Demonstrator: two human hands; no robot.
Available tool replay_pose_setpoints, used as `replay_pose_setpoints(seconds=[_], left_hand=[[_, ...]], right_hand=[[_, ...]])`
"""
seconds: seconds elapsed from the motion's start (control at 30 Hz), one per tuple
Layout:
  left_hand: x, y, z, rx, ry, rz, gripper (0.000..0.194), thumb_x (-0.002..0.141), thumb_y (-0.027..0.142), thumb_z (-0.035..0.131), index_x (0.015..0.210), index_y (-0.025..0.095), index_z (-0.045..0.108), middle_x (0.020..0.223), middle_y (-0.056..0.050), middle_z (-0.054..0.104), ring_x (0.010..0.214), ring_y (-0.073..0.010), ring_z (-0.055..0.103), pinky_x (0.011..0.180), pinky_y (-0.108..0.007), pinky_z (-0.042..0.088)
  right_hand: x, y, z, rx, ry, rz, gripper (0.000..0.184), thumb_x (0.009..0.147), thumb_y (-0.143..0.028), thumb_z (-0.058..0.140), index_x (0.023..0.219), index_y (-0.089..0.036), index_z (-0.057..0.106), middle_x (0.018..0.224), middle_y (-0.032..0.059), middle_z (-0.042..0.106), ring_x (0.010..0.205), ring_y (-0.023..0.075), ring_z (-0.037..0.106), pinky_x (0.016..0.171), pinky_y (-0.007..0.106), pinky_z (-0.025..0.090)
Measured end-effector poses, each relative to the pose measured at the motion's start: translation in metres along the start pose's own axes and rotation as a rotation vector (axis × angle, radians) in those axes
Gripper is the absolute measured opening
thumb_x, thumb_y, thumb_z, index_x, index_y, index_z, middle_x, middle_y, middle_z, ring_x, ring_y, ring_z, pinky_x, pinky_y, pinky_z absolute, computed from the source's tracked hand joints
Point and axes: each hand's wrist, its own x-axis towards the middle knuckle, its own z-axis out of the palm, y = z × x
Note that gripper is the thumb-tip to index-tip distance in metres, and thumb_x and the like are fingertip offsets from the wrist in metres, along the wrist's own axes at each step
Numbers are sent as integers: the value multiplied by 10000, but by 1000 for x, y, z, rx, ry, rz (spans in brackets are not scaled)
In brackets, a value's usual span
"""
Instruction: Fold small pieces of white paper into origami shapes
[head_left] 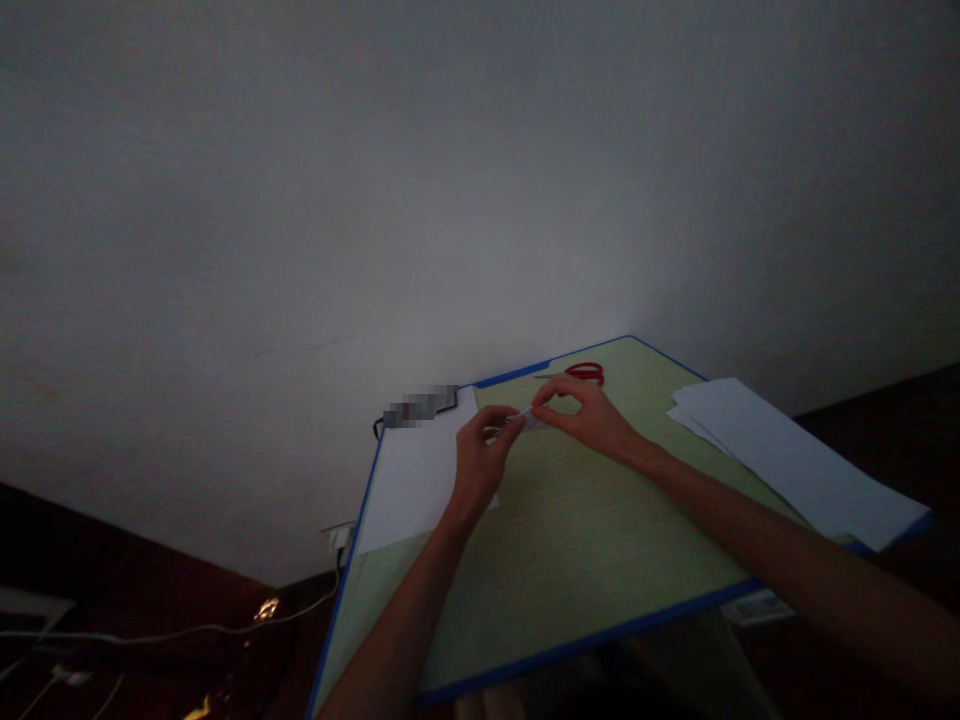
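Above the middle of a pale green table with a blue edge (570,540), my two hands meet at a small piece of white paper (531,420). My left hand (484,450) pinches its left end between thumb and fingers. At the other end, the thumb and index finger of my right hand (581,412) close on the paper's edge. How the paper is folded is too small and dim to tell. Just beyond my right hand lies a pair of scissors with red handles (589,373), its blades pointing left. A white sheet (412,490) lies flat under and left of my left hand.
Several white sheets (787,460) are stacked at the table's right edge, partly overhanging. A blurred-out object (420,405) stands at the back left corner. Behind the table rises a grey wall (480,200). A white cable (187,632) runs from a wall socket (339,538) at lower left.
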Motion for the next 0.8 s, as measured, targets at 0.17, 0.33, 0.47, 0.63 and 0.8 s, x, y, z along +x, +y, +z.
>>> replay_pose_setpoints(seconds=[0.17,0.33,0.47,0.63,0.8], left_hand=[[1,-1,1,-5,5,-1,218,806,398,769,899,202,743,820,-45,728,804,-191,670,781,-326,515],[1,-1,1,-2,0,2,225,796,402,780,895,202,748,827,-49,735,804,-194,676,767,-323,518],[0,0,2,-9,-6,8,231,799,402,778,912,202,749,824,-49,733,802,-193,676,768,-324,518],[0,0,2,-23,-15,16,219,801,398,775,885,198,747,821,-47,730,801,-191,677,773,-327,526],[2,0,1,-91,8,-7,219,781,383,789,883,193,749,825,-44,735,797,-184,678,780,-324,533]], right_hand=[[0,-3,-2,-23,-15,-25,84,880,-283,684,831,-216,697,850,35,714,854,205,647,837,379,499],[1,-4,-3,-40,-21,-62,77,880,-250,681,811,-216,684,842,31,704,858,207,640,843,378,489],[0,-5,-3,-35,-10,-86,75,876,-224,681,802,-214,672,846,30,695,860,206,631,844,373,482],[0,-8,-4,-36,-15,-91,71,882,-229,671,812,-219,668,852,27,691,870,207,629,850,375,479],[0,-4,-3,-7,2,-71,85,905,-303,679,884,-228,714,903,39,721,908,213,657,876,390,504]])
